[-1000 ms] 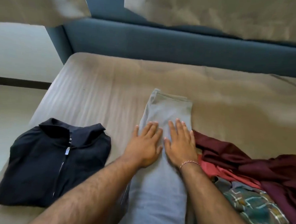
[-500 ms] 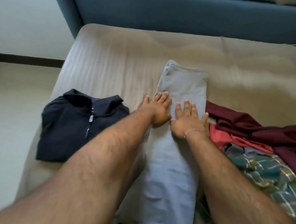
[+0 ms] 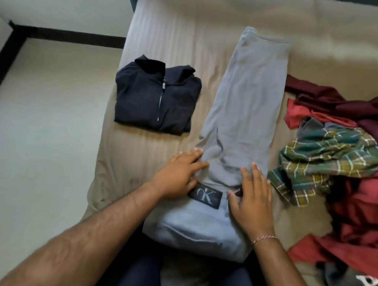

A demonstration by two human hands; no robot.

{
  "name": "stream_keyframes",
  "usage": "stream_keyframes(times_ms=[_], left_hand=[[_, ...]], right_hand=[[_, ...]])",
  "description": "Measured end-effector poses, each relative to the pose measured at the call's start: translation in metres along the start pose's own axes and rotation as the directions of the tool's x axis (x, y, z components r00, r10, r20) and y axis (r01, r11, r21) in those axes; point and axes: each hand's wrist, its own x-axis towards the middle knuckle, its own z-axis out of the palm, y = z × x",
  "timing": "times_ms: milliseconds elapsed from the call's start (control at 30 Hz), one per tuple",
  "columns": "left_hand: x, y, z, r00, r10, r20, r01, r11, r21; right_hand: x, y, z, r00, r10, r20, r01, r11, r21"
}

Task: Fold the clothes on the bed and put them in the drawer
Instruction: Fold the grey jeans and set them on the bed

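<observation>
1. The long light grey cotton trousers (image 3: 245,115) lie lengthwise down the middle of the tan-sheeted bed (image 3: 168,31), waistband at the near edge.
2. The left hand (image 3: 177,175) and right hand (image 3: 252,197) press flat on the waist end, fingers straight, gripping nothing.
3. Judged step: smoothing before the fold.
4. Next likely calls for pinching one end and bringing it over the other.
5. The folded dark navy zip jacket (image 3: 156,96) sits towards the left edge.
</observation>
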Motion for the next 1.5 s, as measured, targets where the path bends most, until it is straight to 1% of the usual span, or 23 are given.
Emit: stream_keyframes(times_ms=[67,133,167,233,267,333,400,433,500,600,667,733,800,933,1033,1100,1167,1267,1333,1367,1400,1433,1500], left_hand=[[-0.026,0.005,-0.005,0.997,0.061,-0.054,-0.061,0.998,-0.007],[-0.056,0.009,-0.007,0.990,0.121,-0.067,-0.123,0.992,-0.015],[-0.070,0.012,-0.007,0.988,0.140,-0.070,-0.141,0.990,-0.016],[-0.099,0.021,-0.001,0.989,0.139,-0.055,-0.139,0.990,-0.003],[-0.112,0.026,0.001,0.992,0.118,-0.042,-0.117,0.993,0.010],[-0.129,0.035,0.010,0.997,0.073,-0.023,-0.071,0.996,0.062],[-0.146,0.045,0.016,0.999,0.032,-0.012,-0.030,0.989,0.146],[-0.155,0.050,0.016,1.000,0.002,-0.005,-0.001,0.984,0.180],[-0.166,0.061,0.015,0.999,-0.041,-0.020,0.045,0.978,0.203],[-0.188,0.079,0.015,0.996,-0.055,-0.074,0.071,0.970,0.234],[-0.195,0.078,0.014,1.000,-0.021,-0.013,0.024,0.971,0.239],[-0.200,0.069,0.002,0.993,0.047,0.106,-0.064,0.983,0.170],[-0.204,0.058,-0.015,0.988,0.105,0.114,-0.115,0.990,0.085],[-0.213,0.045,-0.034,0.980,0.155,-0.125,-0.171,0.976,-0.131],[-0.216,0.046,-0.038,0.970,0.066,-0.232,-0.157,0.904,-0.397],[-0.208,0.053,-0.043,0.960,-0.004,-0.280,-0.146,0.845,-0.514],[-0.185,0.061,-0.047,0.939,-0.081,-0.335,-0.151,0.778,-0.610],[-0.131,0.068,-0.045,0.868,-0.261,-0.423,-0.092,0.751,-0.654],[-0.101,0.069,-0.039,0.826,-0.340,-0.450,0.045,0.835,-0.549],[-0.090,0.069,-0.036,0.828,-0.341,-0.444,0.120,0.883,-0.454],[-0.083,0.069,-0.029,0.858,-0.314,-0.405,0.176,0.923,-0.343],[-0.080,0.069,-0.020,0.911,-0.264,-0.318,0.203,0.956,-0.212],[-0.087,0.069,0.006,0.982,-0.176,-0.070,0.179,0.983,0.046]], right_hand=[[-0.027,-0.009,-0.013,0.982,-0.181,-0.047,0.185,0.977,0.107],[-0.058,-0.024,-0.021,0.937,-0.330,0.113,0.312,0.938,0.155],[-0.073,-0.032,-0.016,0.902,-0.365,0.231,0.355,0.931,0.084],[-0.105,-0.050,0.002,0.865,-0.297,0.404,0.385,0.910,-0.155],[-0.115,-0.059,0.010,0.895,-0.236,0.378,0.345,0.905,-0.251],[-0.121,-0.076,0.018,0.958,-0.190,0.215,0.254,0.912,-0.324],[-0.123,-0.090,0.016,0.958,-0.280,0.055,0.281,0.889,-0.361],[-0.126,-0.096,0.015,0.942,-0.336,0.025,0.320,0.870,-0.374],[-0.130,-0.094,0.024,0.941,-0.328,0.079,0.333,0.866,-0.372],[-0.134,-0.090,0.024,0.969,-0.092,0.230,0.168,0.927,-0.335],[-0.122,-0.088,0.014,0.951,-0.008,0.309,0.124,0.925,-0.358],[-0.109,-0.094,-0.013,0.913,-0.085,0.398,0.211,0.935,-0.285],[-0.096,-0.098,-0.045,0.871,-0.138,0.471,0.248,0.952,-0.180],[-0.084,-0.104,-0.105,0.721,-0.209,0.661,0.269,0.963,0.010],[-0.088,-0.108,-0.134,0.600,-0.208,0.772,0.225,0.970,0.087],[-0.079,-0.101,-0.148,0.558,-0.187,0.808,0.148,0.981,0.124],[-0.057,-0.089,-0.160,0.614,-0.169,0.771,0.112,0.986,0.127],[-0.008,-0.065,-0.161,0.826,-0.145,0.544,0.113,0.989,0.092],[0.016,-0.055,-0.155,0.967,-0.049,0.251,0.045,0.999,0.019],[0.019,-0.054,-0.150,0.994,0.019,0.111,-0.018,1.000,-0.003],[0.017,-0.054,-0.141,0.998,0.051,0.035,-0.051,0.998,0.019],[0.008,-0.055,-0.129,0.999,0.033,0.038,-0.035,0.996,0.078],[-0.021,-0.060,-0.089,0.969,-0.087,0.233,0.047,0.984,0.173]])
